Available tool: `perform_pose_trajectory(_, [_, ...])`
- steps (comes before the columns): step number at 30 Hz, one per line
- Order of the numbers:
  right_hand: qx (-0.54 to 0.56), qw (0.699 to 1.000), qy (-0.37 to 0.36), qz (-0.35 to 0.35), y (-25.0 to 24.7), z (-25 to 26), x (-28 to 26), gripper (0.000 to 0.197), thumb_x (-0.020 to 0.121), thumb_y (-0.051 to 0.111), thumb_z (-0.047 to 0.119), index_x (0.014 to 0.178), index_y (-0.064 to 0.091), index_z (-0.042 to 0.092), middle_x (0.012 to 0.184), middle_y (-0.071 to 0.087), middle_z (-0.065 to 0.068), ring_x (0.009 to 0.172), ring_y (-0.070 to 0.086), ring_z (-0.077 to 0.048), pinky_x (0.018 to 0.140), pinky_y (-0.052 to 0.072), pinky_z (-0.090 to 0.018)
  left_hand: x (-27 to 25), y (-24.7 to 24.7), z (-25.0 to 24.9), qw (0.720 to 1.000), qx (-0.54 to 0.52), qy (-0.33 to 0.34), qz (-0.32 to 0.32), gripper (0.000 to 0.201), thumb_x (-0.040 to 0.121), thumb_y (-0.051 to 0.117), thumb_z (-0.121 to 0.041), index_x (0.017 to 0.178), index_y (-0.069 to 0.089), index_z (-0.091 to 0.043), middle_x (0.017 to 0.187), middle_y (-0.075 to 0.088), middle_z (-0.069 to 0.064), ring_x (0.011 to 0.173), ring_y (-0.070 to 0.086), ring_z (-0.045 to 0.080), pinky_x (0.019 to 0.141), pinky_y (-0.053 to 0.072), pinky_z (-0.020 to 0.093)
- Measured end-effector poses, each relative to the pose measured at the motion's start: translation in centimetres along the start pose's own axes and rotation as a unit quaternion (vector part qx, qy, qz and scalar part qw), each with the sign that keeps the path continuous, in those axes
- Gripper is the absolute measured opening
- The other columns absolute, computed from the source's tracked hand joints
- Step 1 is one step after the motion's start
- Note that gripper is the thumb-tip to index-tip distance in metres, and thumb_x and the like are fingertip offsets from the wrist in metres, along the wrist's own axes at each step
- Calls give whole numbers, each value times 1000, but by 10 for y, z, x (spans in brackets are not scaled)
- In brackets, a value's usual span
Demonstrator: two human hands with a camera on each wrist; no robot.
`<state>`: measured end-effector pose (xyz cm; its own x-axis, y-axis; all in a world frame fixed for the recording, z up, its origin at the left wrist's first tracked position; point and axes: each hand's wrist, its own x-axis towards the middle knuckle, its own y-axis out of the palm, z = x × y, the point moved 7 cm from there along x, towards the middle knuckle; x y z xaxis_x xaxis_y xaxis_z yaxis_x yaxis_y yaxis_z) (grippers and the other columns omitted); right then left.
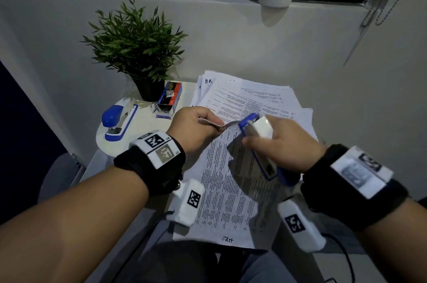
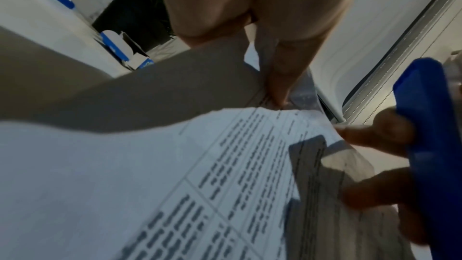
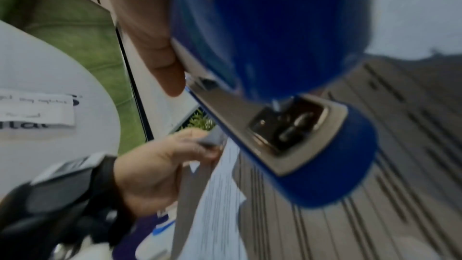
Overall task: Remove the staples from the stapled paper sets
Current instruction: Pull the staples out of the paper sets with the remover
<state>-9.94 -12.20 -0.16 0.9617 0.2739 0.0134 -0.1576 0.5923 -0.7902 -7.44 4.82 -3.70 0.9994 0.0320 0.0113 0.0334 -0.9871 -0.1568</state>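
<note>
A stapled set of printed pages [image 1: 221, 190] lies in front of me, its far corner lifted. My left hand [image 1: 196, 127] pinches that corner [image 1: 212, 122] between thumb and fingers; the left wrist view shows a fingertip [image 2: 280, 94] on the paper's edge [image 2: 225, 145]. My right hand [image 1: 282, 146] grips a blue and white stapler [image 1: 258, 144] with its metal end [image 3: 287, 129] pointing at the pinched corner. In the right wrist view the left hand [image 3: 160, 165] holds the sheet just beyond the stapler's base. No staple can be made out.
A loose pile of printed sheets [image 1: 254, 95] lies beyond the hands. At the left stand a second blue stapler [image 1: 117, 122], a box of staples [image 1: 168, 100] and a potted plant [image 1: 136, 49]. A white wall [image 1: 323, 63] runs behind the small table.
</note>
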Motion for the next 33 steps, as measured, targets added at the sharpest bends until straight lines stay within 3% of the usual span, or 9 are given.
perform_pose_trajectory(2, [-51, 998, -7, 27, 16, -1, 1, 31, 77, 59, 54, 85, 52, 26, 94, 54, 1, 85, 54, -18, 72, 40, -29, 1, -1, 1, 999, 31, 4, 12, 27, 72, 71, 12, 65, 65, -13, 67, 65, 3, 58, 61, 7, 55, 52, 15])
perform_pose_trajectory(5, [-102, 994, -23, 30, 25, -2, 3, 30, 81, 56, 53, 93, 52, 25, 98, 47, 1, 93, 50, -19, 74, 33, -25, 6, -8, 10, 980, 187, 5, 64, 27, 70, 76, 0, 69, 64, -24, 71, 64, 0, 61, 59, 9, 53, 48, 17])
perform_pose_trajectory(10, [-160, 983, -68, 52, 37, 2, -4, 41, 81, 52, 51, 100, 54, 14, 97, 47, 1, 91, 52, -19, 75, 38, -28, 8, -17, 25, 917, 377, 39, 121, 13, 72, 77, -11, 74, 68, -20, 67, 61, -9, 64, 54, 6, 59, 42, 20])
perform_pose_trajectory(12, [-204, 970, -85, 103, 48, 5, -11, 58, 78, 41, 59, 113, 53, 15, 110, 49, -2, 102, 53, -21, 85, 45, -32, 8, -19, 29, 902, 410, 56, 124, 13, 75, 76, -19, 76, 66, -27, 71, 62, -10, 67, 58, 9, 64, 46, 22])
perform_pose_trajectory(16, [-291, 938, -76, 170, 63, -3, -25, 62, 88, 50, 52, 137, 39, 15, 153, 26, -2, 136, 33, -21, 108, 34, -32, 4, -15, 24, 855, 476, 174, 111, 27, 74, 76, -22, 96, 64, -30, 88, 54, -18, 82, 52, 5, 74, 44, 21])
perform_pose_trajectory(21, [-317, 923, -76, 207, 76, -6, -34, 70, 89, 49, 52, 143, 32, 12, 159, 14, -4, 143, 19, -20, 117, 21, -35, -16, -4, 19, 796, 460, 360, 159, 31, 66, 71, -11, 92, 75, -27, 93, 67, -8, 87, 48, 5, 76, 43, 19])
perform_pose_trajectory(26, [-329, 915, -73, 222, 85, -5, -41, 69, 91, 47, 52, 144, 30, 11, 160, 7, -7, 145, 14, -23, 115, 16, -32, -19, 2, 30, 782, 475, 352, 195, 30, 59, 65, -10, 83, 78, -23, 84, 70, -10, 80, 52, 6, 72, 45, 20])
perform_pose_trajectory(29, [-324, 917, -63, 226, 85, -6, -42, 68, 91, 47, 51, 144, 30, 11, 160, 3, -6, 146, 12, -22, 115, 15, -33, -17, 4, 32, 783, 479, 340, 205, 32, 58, 66, -4, 82, 78, -22, 84, 71, -8, 75, 64, 17, 69, 44, 22])
perform_pose_trajectory(33, [-315, 920, -60, 223, 85, -4, -43, 66, 92, 47, 50, 142, 32, 11, 160, 2, -7, 146, 11, -21, 116, 14, -33, -13, 3, 33, 800, 487, 280, 211, 34, 74, 64, 4, 96, 76, -20, 95, 70, -2, 91, 62, 24, 79, 49, 31])
